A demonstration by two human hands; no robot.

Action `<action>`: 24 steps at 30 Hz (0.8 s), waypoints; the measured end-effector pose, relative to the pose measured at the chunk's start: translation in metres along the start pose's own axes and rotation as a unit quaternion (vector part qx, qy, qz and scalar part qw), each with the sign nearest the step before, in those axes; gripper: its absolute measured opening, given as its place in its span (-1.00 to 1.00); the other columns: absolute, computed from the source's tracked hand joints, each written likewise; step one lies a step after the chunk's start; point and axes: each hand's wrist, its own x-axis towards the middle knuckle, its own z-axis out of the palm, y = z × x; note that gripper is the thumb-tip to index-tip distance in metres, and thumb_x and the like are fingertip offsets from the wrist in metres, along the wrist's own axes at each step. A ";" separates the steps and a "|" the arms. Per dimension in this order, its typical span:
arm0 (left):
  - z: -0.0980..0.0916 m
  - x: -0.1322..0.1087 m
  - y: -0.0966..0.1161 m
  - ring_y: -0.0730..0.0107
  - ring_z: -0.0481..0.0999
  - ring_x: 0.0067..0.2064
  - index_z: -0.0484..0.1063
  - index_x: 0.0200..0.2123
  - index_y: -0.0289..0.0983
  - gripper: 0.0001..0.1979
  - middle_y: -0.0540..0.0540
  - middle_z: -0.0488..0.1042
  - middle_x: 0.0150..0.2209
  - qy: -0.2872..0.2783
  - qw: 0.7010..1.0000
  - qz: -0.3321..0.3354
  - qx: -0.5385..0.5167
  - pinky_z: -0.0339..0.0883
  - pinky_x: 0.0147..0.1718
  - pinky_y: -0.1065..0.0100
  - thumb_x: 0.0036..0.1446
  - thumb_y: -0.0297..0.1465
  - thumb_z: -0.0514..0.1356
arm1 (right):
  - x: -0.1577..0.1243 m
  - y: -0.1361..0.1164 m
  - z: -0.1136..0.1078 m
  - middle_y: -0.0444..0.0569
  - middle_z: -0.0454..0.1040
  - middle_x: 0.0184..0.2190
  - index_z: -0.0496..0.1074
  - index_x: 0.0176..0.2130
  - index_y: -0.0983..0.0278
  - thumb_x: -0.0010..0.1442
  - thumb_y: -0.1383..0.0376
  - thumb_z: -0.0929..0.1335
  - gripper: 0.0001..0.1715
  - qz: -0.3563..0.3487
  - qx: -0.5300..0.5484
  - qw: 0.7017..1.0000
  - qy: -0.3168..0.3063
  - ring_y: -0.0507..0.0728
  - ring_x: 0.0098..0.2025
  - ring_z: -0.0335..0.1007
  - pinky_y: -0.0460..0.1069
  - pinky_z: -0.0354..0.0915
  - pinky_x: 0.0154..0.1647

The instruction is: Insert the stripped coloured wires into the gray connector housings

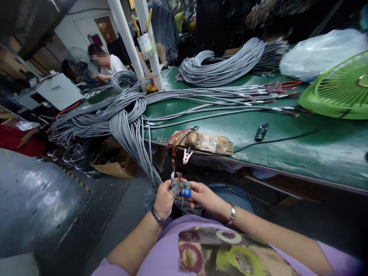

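you are holding the stripped end of a grey cable [176, 180] low in front of your lap, just below the edge of the green worktop [287, 134]. your left hand [164, 199] is closing around the cable sheath, fingers wrapped tight, thumb covered with a grey finger cot. your right hand [201, 195] is pinching at the thin red and dark wires sticking up from the end, with a blue cot on one fingertip [186, 193]; it is nearly closed, holding only those fine strands.

the cable is running up from your hands into the big grey bundle [126, 119] draped over the worktop edge. that hanging weight is likely pulling against your grip, so the end could be slipping while you are working the wires, and a hard tug could be snapping or fraying a strand. the loose loops may also be snagging on the wooden jig [207, 142] or the white clip [186, 156] beside it. the small black cutter [261, 131] is lying well apart.
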 end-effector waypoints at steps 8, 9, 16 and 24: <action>-0.004 -0.003 -0.002 0.51 0.38 -0.59 0.38 -0.44 -0.30 -0.75 -0.01 0.47 -0.60 -0.003 0.997 0.011 0.078 0.25 -0.55 0.46 0.00 -0.22 0.26 | 0.002 -0.026 -0.008 -0.12 0.39 -0.48 0.33 -0.41 0.29 -0.01 0.01 0.38 -0.61 -0.098 -0.128 0.979 0.124 -0.01 -0.49 0.23 -0.09 0.19 -0.45; -0.004 -0.004 -0.002 0.51 0.38 -0.59 0.36 -0.45 -0.30 -0.75 -0.01 0.47 -0.60 -0.009 0.996 0.019 0.091 0.25 -0.54 0.46 0.01 -0.22 0.25 | 0.003 -0.030 -0.006 -0.12 0.41 -0.46 0.33 -0.39 0.29 -0.04 0.03 0.41 -0.61 -0.109 -0.131 0.980 0.104 0.02 -0.44 0.27 -0.08 0.22 -0.40; -0.005 -0.003 -0.003 0.50 0.37 -0.58 0.37 -0.45 -0.31 -0.80 -0.02 0.46 -0.59 -0.040 0.989 0.004 0.142 0.24 -0.55 0.46 0.01 -0.27 0.24 | 0.013 -0.037 0.001 -0.16 0.39 -0.57 0.30 -0.45 0.29 -0.02 0.07 0.40 -0.64 -0.060 -0.107 0.991 0.048 -0.01 -0.53 0.28 -0.10 0.22 -0.49; -0.001 0.003 0.011 0.54 0.28 -0.64 0.37 -0.57 -0.31 -0.74 0.00 0.39 -0.69 -0.054 0.988 -0.039 0.138 0.14 -0.62 0.48 -0.03 -0.25 0.26 | 0.012 -0.043 -0.003 -0.13 0.39 -0.53 0.33 -0.48 0.31 -0.05 0.08 0.43 -0.65 -0.091 -0.113 0.985 0.091 -0.01 -0.48 0.23 -0.09 0.19 -0.45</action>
